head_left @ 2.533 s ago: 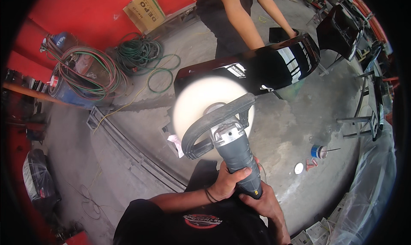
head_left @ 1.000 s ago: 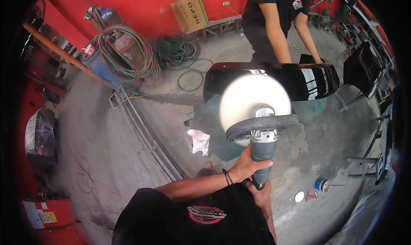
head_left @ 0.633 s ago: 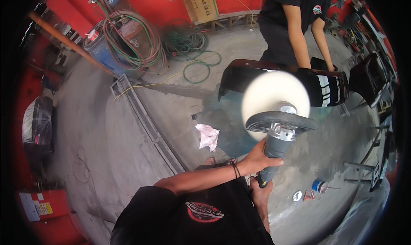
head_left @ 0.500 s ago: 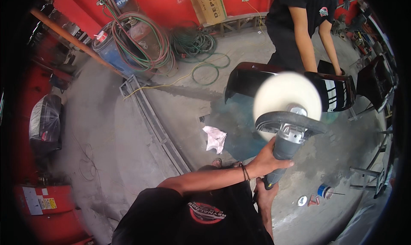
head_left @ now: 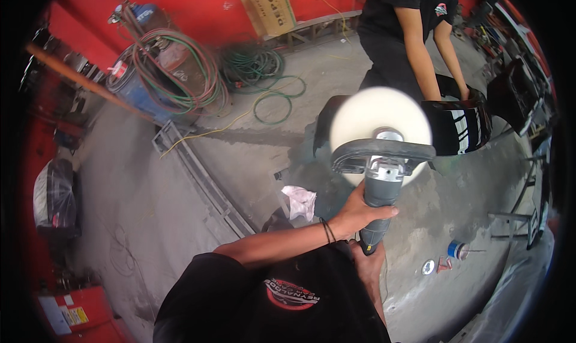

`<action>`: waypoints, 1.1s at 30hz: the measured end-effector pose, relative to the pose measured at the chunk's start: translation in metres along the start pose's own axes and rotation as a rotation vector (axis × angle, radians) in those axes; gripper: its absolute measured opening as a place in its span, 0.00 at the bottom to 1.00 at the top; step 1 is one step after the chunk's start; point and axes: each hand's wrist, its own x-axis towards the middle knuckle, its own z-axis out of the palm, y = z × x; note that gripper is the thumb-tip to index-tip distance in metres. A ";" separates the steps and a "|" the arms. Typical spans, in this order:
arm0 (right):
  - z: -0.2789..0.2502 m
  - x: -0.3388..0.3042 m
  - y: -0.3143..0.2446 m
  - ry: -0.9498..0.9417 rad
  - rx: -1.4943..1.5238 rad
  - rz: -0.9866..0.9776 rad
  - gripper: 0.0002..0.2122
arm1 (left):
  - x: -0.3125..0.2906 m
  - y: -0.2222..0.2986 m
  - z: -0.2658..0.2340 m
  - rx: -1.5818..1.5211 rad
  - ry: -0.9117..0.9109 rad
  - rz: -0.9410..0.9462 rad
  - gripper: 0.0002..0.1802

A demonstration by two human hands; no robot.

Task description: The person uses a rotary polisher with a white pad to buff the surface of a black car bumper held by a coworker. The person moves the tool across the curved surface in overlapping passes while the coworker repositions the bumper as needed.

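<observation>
Just beyond the person's waist, the left hand (head_left: 355, 216) wrapped the polisher (head_left: 383, 190) mid-body and the right hand (head_left: 368, 261) its near end, its white pad (head_left: 372, 112) covering part of the far black panel (head_left: 445, 126), already glossy at right, remaining buffing untellable.

Auto body workshop, on this evidence: gas cylinders (head_left: 180, 74) with looped red and green hoses (head_left: 137, 67), upper left; coiled green hose (head_left: 261, 61) near them; rotary polisher (head_left: 382, 190) with white pad (head_left: 360, 115), centre; glossy black car body panel (head_left: 444, 124), upper right; stained concrete floor (head_left: 132, 187); red wall (head_left: 204, 7) along top
</observation>
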 end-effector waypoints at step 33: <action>0.173 0.010 -0.130 -0.267 -0.888 0.326 0.29 | -0.034 -0.014 -0.222 -0.839 0.025 -0.427 0.29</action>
